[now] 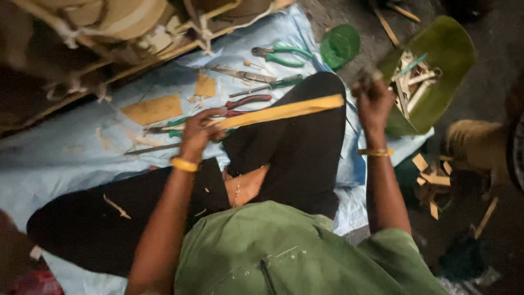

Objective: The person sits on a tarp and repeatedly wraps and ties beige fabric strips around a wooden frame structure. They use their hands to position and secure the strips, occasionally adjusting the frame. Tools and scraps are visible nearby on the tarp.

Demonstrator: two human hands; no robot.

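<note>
Floor: a pale blue sheet (65, 153) is covering it.
Strip: one long, flat yellow strip (284, 111) is stretching across the lap, between both hands.
Left hand (199, 131): fingers are closing on the strip's left end.
Right hand (374, 101): raised beside the right end; grip blurred, unclear.
Tools: green-handled pliers (284, 54), one green bowl (431, 71) are lying nearby.

My right hand (373, 101) is smeared by motion, so I cannot tell what it grips. My left hand (197, 131) covers the bamboo strip's (284, 111) near end. The woven frame (109, 27) runs off the top edge.
</note>
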